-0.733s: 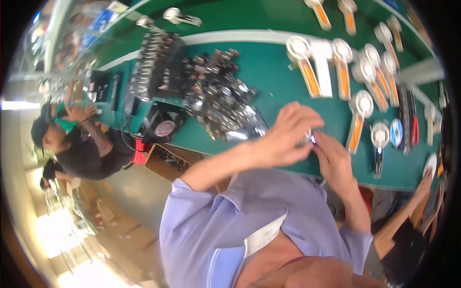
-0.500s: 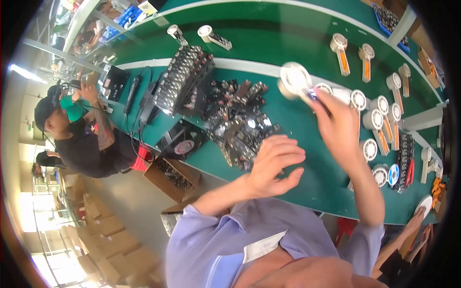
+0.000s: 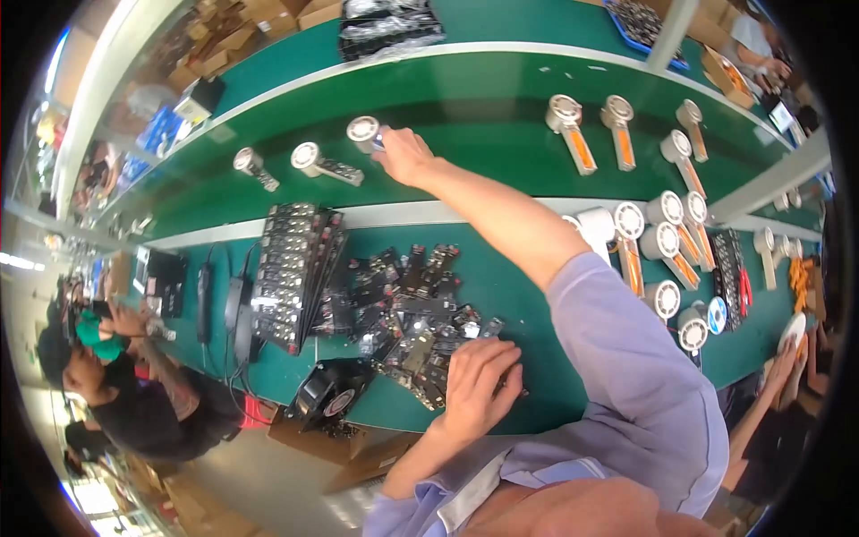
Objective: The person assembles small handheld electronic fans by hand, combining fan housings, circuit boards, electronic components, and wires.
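Stretched out over the green belt, my right hand (image 3: 408, 156) is closed on the handle end of a white handheld fan (image 3: 363, 131). The fan's round grilled head points away from me. Two more handheld fans, one near (image 3: 307, 159) and one farther left (image 3: 247, 161), lie on the belt with circuit boards at their handles. My left hand (image 3: 478, 383) is at the near right edge of a heap of small circuit boards (image 3: 416, 309), its fingers loosely bent and thumb apart. I see nothing held in it.
Left of the heap stands a stack of board panels (image 3: 291, 273); a black cooling fan (image 3: 329, 394) sits near the table's front edge. White fans with orange-filled handles (image 3: 630, 234) crowd the right side. A solder spool (image 3: 717, 315) is there too. A co-worker (image 3: 157, 394) works at left.
My right hand has carried the handheld fan from above the table, leftward and away, to the belt. My left hand has come down beside the board heap. The view has shifted.
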Demonstrator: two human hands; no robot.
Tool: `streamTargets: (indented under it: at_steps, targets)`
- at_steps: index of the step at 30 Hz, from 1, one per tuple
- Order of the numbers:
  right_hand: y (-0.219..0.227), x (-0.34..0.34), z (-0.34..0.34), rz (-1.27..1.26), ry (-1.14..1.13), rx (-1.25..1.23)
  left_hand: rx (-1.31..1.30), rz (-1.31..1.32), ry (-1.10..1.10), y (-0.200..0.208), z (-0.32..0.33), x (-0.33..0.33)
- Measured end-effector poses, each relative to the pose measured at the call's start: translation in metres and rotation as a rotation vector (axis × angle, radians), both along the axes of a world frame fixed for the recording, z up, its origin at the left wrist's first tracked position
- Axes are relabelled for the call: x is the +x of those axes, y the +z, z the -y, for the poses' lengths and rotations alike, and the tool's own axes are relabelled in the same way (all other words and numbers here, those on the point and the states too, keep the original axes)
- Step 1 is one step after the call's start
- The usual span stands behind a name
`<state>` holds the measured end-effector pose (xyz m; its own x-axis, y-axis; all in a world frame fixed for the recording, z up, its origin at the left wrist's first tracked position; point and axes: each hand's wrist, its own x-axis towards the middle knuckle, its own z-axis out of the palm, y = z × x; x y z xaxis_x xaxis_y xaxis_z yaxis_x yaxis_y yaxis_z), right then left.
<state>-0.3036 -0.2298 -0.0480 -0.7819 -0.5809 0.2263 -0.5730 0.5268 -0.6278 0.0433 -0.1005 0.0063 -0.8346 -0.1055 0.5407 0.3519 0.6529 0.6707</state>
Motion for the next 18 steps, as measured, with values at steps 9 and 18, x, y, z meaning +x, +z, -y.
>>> streamTargets:
  at_steps: [9, 18]
  targets:
    - [0.058, -0.051, -0.273, 0.036, -0.424, 0.672, -0.315, 0.086, 0.102, 0.005, 0.015, -0.055]
    - [0.108, 0.133, -0.339, -0.116, 0.125, 0.061, -0.952, 0.415, 0.405, -0.044, 0.078, -0.128]
